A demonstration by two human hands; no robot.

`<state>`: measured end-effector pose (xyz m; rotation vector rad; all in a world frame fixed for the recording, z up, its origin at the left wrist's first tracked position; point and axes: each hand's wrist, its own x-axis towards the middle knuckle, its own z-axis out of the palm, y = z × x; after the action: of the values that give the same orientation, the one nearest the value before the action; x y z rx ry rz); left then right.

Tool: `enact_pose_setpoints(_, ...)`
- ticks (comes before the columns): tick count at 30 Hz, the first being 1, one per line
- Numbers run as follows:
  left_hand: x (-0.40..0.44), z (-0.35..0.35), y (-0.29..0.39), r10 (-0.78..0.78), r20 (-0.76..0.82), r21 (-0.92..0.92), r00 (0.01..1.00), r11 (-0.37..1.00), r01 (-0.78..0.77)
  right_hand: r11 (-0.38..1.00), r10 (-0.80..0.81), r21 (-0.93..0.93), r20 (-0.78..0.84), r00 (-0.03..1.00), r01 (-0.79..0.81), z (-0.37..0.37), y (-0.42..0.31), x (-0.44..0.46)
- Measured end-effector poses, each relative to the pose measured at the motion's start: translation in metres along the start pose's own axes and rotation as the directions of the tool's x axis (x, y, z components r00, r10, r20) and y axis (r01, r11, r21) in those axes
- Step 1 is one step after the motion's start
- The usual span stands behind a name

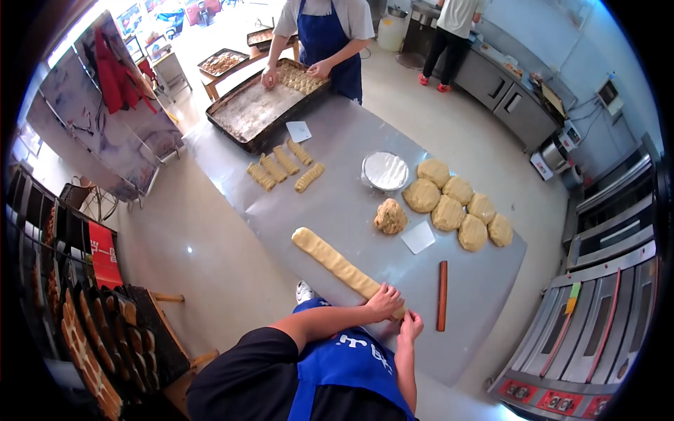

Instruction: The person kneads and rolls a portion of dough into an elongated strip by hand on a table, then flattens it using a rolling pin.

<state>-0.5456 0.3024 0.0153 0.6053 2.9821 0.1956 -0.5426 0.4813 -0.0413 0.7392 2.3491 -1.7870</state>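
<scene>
A long pale dough roll (333,262) lies slantwise on the metal table near its front edge. My left hand (385,302) rests over the roll close to its near end, fingers curled around it. At that same end, my right hand (411,327) pinches the dough between thumb and fingers; part of the tip is hidden. To the right of both hands lies a brown rolling pin (442,296). Beyond the roll sit a lump of filling (390,216) and a white scraper (418,238).
Several dough balls (447,212) cluster at the right beside a round white container (385,171). Several ridged dough pieces (279,163) lie at the left. Across the table, a co-worker (326,42) handles pieces on a large baking tray (246,112). Ovens (590,316) stand at right.
</scene>
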Motion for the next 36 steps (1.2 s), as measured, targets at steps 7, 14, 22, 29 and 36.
enact_pose_setpoints(7,-0.001,0.0,0.0,0.009,0.037,-0.016,0.999,1.0,-0.008,1.0,0.016,-0.025,0.122,0.992,-0.013,-0.006,-0.001,0.007)
enact_pose_setpoints(14,-0.001,0.002,0.0,0.012,-0.028,-0.003,1.0,1.0,-0.012,0.993,-0.036,-0.109,0.145,0.989,0.053,-0.007,-0.013,0.0)
enact_pose_setpoints(22,-0.001,0.006,0.001,0.013,-0.053,-0.02,0.999,1.0,-0.014,0.988,-0.042,-0.138,0.165,0.985,0.065,-0.008,-0.006,0.009)
enact_pose_setpoints(29,-0.001,0.007,0.002,-0.004,-0.037,0.004,0.999,1.0,0.004,1.0,0.018,-0.027,0.126,0.992,-0.015,-0.008,-0.015,0.004)
enact_pose_setpoints(36,-0.002,0.006,0.001,0.001,-0.053,-0.003,0.999,1.0,-0.001,0.998,0.028,0.045,0.122,0.992,-0.034,-0.011,-0.013,0.003)
